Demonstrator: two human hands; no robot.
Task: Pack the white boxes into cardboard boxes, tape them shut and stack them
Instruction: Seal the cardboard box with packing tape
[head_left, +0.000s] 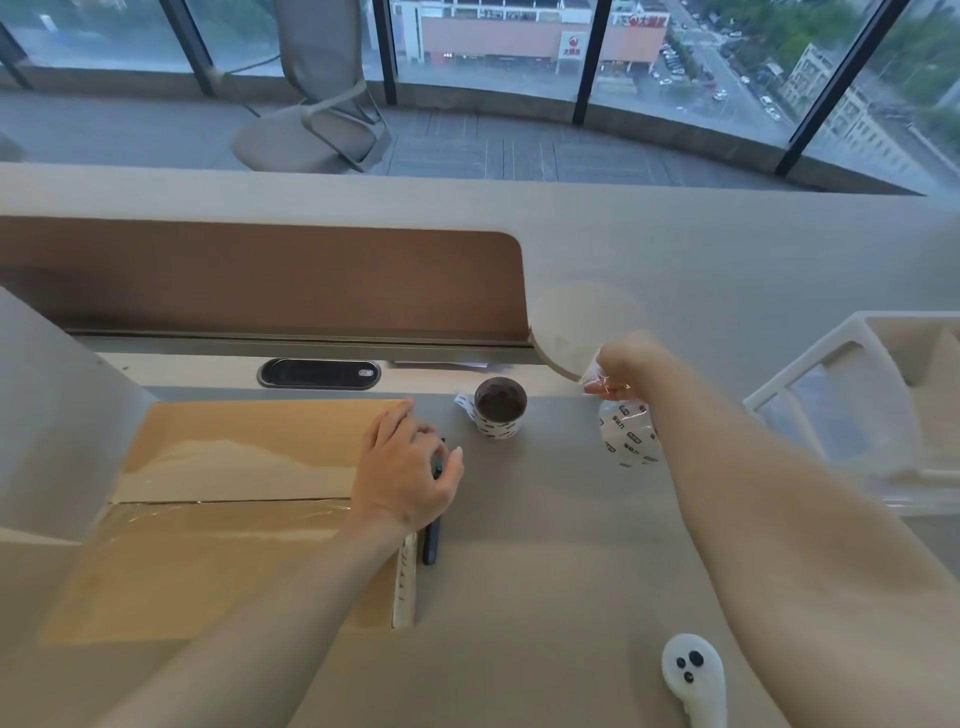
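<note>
A: Cardboard box position?
B: Front left on desk; flaps closed, clear tape along centre seam.
A: Left hand?
B: Curled over black tool at box's right edge; grasp impossible to confirm.
A: Right hand?
B: Raised, clenched on blurred tape roll; printed strip hanging below. Smaller roll upright between hands.

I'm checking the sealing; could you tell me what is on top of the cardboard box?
Clear tape runs along the closed seam of the cardboard box, and the left hand lies over its right edge. The shut flaps hide its contents.
</note>
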